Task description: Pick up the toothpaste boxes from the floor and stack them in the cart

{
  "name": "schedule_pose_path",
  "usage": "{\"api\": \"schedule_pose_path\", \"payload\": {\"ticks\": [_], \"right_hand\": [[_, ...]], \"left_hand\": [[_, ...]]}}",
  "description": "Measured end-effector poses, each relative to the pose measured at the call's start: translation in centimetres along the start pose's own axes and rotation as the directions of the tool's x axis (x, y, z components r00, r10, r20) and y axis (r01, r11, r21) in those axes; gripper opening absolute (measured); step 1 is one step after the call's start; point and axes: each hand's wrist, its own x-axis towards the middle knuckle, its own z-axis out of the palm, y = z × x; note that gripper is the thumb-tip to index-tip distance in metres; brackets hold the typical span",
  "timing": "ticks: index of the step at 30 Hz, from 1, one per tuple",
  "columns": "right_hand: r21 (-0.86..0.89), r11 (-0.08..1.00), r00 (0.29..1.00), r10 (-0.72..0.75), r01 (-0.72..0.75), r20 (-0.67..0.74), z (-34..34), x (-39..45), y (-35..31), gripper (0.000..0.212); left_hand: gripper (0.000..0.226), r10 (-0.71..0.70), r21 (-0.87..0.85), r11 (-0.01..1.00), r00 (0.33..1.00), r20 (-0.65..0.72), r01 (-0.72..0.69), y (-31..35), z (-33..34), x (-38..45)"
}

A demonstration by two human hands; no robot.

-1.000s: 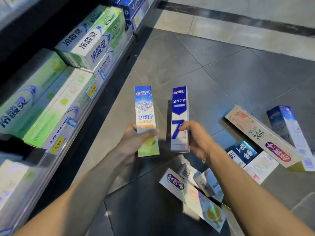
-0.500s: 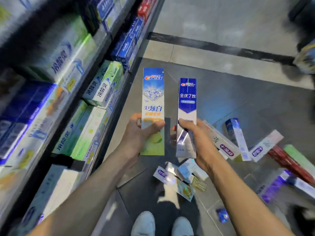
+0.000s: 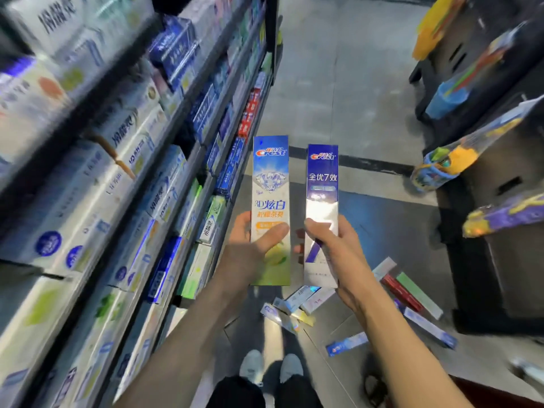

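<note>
Both boxes have come up way higher than a second ago, when they were held low over the dark tiles; now the whole aisle shows behind them and the person's pale shoes are in view at the bottom.

Biggest thing here is the tall shelving unit down the left side, packed with blurry white, green and blue toothpaste cartons. On the right there's a dark display stand with colourful packets hanging off it. Grey tiled floor runs between them, with a dark stripe across it.

Left hand grips the white-and-green Crest toothpaste box with the diamond picture, thumb across the front of its lower half, box standing upright. Right hand grips the dark-blue-and-white Crest toothpaste box the same way, thumb across its front. These two boxes sit side by side, just apart, both well off the floor.

Down below, a scatter of toothpaste boxes lies on the tiles near the shoes, with a red box and a green box side by side by the stand's base, and a small blue-and-white box lying apart.

Can't make out a cart for sure.
</note>
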Motion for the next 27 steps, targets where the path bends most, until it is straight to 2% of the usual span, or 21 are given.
{"api": "schedule_pose_path", "payload": {"ticks": [4, 8, 12, 14, 17, 20, 23, 27], "right_hand": [[0.009, 0.999, 0.999, -0.037, 0.037, 0.007, 0.7, -5.4, -6.2, 0.035], [-0.019, 0.997, 0.997, -0.072, 0.072, -0.008, 0.6, -10.0, -9.3, 0.038], [-0.041, 0.995, 0.994, -0.088, 0.086, -0.062, 0.8, -14.8, -10.0, 0.039], [-0.081, 0.992, 0.987, -0.109, 0.099, -0.120, 0.9, -17.9, -9.4, 0.040], [-0.048, 0.988, 0.962, -0.157, 0.150, -0.223, 1.1, -22.8, -8.0, 0.037], [0.016, 0.979, 0.924, -0.185, 0.202, -0.336, 1.0, -28.2, -6.1, 0.035], [0.067, 0.963, 0.880, -0.208, 0.261, -0.427, 0.4, -33.9, -3.8, 0.032], [0.080, 0.944, 0.737, -0.197, 0.322, -0.646, -1.2, -42.3, -0.6, 0.042]], "left_hand": [[0.057, 0.045, 0.002, 0.999, 0.999, -0.009, -0.045, 5.7, 2.7, -4.6], [0.067, 0.049, -0.002, 0.999, 0.999, 0.019, -0.049, 8.6, 3.9, -8.5], [0.071, 0.050, -0.003, 0.999, 0.993, 0.109, -0.050, 9.9, 3.6, -12.1], [0.066, 0.051, 0.036, 0.998, 0.984, 0.169, -0.058, 10.2, 3.4, -14.1], [0.065, 0.049, 0.071, 0.995, 0.966, 0.255, -0.069, 10.4, 3.4, -17.2], [0.067, 0.010, 0.104, 0.993, 0.923, 0.386, -0.054, 10.0, 3.6, -20.9], [0.065, -0.054, 0.164, 0.986, 0.850, 0.523, -0.039, 9.0, 4.3, -24.9], [0.068, -0.162, 0.225, 0.974, 0.717, 0.678, 0.007, 6.7, 6.6, -31.2]]}}
